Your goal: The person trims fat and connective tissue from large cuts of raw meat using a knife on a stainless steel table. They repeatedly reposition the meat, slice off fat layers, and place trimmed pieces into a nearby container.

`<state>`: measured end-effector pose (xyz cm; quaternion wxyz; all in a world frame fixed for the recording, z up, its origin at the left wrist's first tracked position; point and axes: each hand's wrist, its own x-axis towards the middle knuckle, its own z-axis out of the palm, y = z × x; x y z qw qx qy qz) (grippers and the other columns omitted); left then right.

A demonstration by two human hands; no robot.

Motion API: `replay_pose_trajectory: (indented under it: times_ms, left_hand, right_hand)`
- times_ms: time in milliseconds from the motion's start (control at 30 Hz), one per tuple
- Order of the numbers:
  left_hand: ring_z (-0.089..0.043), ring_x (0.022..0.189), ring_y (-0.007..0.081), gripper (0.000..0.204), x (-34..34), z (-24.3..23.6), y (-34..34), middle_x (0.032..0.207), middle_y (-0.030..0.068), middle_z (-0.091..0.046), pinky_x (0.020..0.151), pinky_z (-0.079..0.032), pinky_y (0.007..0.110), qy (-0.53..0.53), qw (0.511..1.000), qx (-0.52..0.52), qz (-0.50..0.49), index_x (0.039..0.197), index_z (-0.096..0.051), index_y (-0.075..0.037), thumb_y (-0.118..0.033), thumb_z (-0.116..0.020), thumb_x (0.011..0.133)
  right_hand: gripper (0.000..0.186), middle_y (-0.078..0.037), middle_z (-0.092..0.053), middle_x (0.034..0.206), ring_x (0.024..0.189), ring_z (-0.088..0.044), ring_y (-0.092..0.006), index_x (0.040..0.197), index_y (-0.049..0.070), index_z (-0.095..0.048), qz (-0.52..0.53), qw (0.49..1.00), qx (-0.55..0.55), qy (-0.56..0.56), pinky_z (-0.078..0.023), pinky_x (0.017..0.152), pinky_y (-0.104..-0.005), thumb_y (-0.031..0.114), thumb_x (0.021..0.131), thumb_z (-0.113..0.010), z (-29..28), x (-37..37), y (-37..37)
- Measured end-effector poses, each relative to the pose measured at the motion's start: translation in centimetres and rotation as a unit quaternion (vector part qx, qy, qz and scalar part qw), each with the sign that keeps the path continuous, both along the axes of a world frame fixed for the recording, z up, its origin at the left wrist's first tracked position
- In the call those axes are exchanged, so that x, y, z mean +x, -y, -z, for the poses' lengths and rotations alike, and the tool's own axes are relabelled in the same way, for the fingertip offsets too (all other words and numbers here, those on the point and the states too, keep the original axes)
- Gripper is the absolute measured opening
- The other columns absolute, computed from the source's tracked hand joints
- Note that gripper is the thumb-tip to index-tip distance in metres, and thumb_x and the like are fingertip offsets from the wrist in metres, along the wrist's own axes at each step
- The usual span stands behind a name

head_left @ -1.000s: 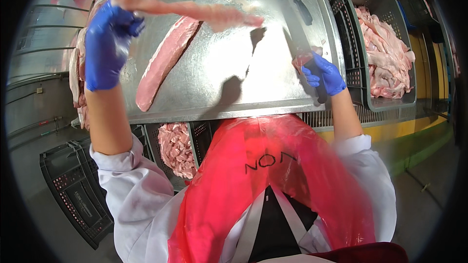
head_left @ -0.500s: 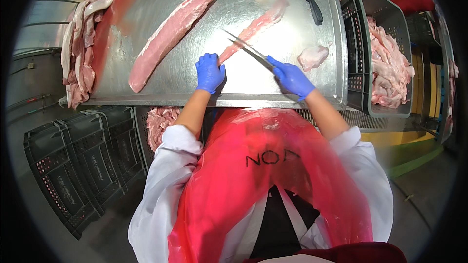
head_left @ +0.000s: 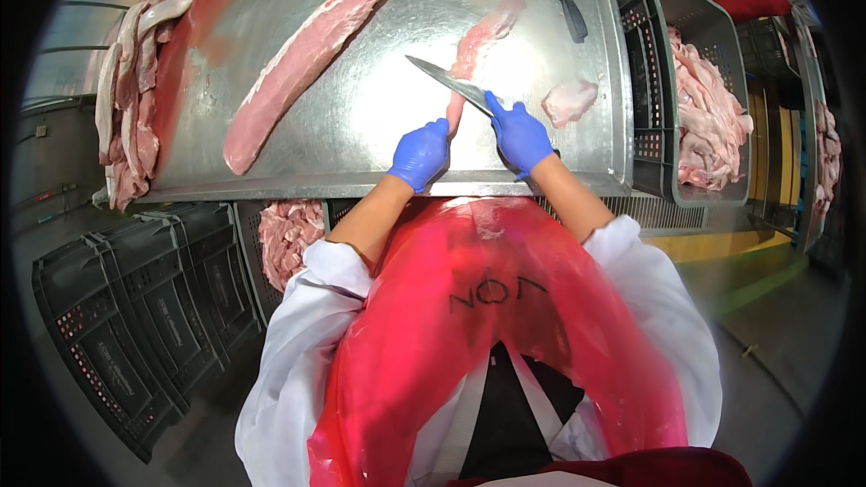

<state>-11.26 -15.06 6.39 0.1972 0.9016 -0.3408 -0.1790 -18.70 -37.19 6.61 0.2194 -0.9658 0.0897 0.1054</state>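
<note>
My left hand [head_left: 421, 155], in a blue glove, is closed on the near end of a thin strip of meat [head_left: 474, 48] lying on the metal table [head_left: 316, 149]. In my right hand [head_left: 521, 138], also gloved, is the handle of a knife [head_left: 448, 79]. Its blade points up and left and lies across the strip, just beyond my left fingers. A long pink loin [head_left: 302, 77] rests to the left of my hands. To the right of the knife sits a small pale piece of meat trim [head_left: 569, 103].
At the far right of the table lies a black-handled sharpening steel [head_left: 571, 16]. A grey crate [head_left: 665, 162] of pale trimmings stands beyond the right edge. Long meat pieces [head_left: 135, 90] line the left edge. Dark crates [head_left: 162, 307] and a bin of meat [head_left: 290, 239] stand below.
My left hand has shifted right with the strip's near end, which now hangs straighter toward me. The knife blade has turned and now crosses the strip more flatly. My view has shifted slightly.
</note>
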Motion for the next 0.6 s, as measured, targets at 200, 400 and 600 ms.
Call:
replay_pose_trajectory:
  times_ms: [200, 400, 600]
  left_hand:
    - [-0.069, 0.083, 0.046, 0.019, 1.2, 0.0, -3.9, 0.093, 0.0282, -0.07, 0.077, -0.054, 0.056, -0.012, 0.998, 0.031, -0.053, 0.101, -0.061, 0.001, -0.013, -0.053, 0.091]
    - [-0.067, 0.085, 0.0492, 0.018, 3.6, 0.8, -9.5, 0.09, 0.031, -0.068, 0.078, -0.052, 0.058, 0.009, 0.996, 0.018, -0.088, 0.102, -0.059, 0.0, -0.012, -0.051, 0.092]
    - [-0.067, 0.085, 0.0485, 0.021, 4.0, 3.3, -10.7, 0.091, 0.0293, -0.069, 0.079, -0.053, 0.057, -0.018, 0.992, 0.052, -0.114, 0.104, -0.059, -0.001, -0.016, -0.055, 0.091]
  right_hand:
    - [0.057, -0.029, -0.061, 0.104, 0.088, -0.067, -0.0441, 0.156, 0.019, -0.037, 0.007, 0.999, -0.032, 0.034, -0.055, 0.078, -0.0508, 0.02, 0.101, -0.051, 1.5, 3.3, 4.0]
    - [0.056, -0.03, -0.063, 0.105, 0.087, -0.067, -0.0441, 0.157, 0.022, -0.037, 0.003, 0.996, -0.089, 0.016, -0.054, 0.078, -0.0523, 0.023, 0.102, -0.051, 1.5, 1.0, 7.4]
    - [0.066, -0.028, -0.05, 0.147, 0.117, -0.064, -0.0466, 0.161, 0.021, -0.03, 0.006, 0.979, 0.204, -0.011, -0.051, 0.1, -0.0459, 0.036, 0.103, -0.057, 4.5, 3.8, 8.9]
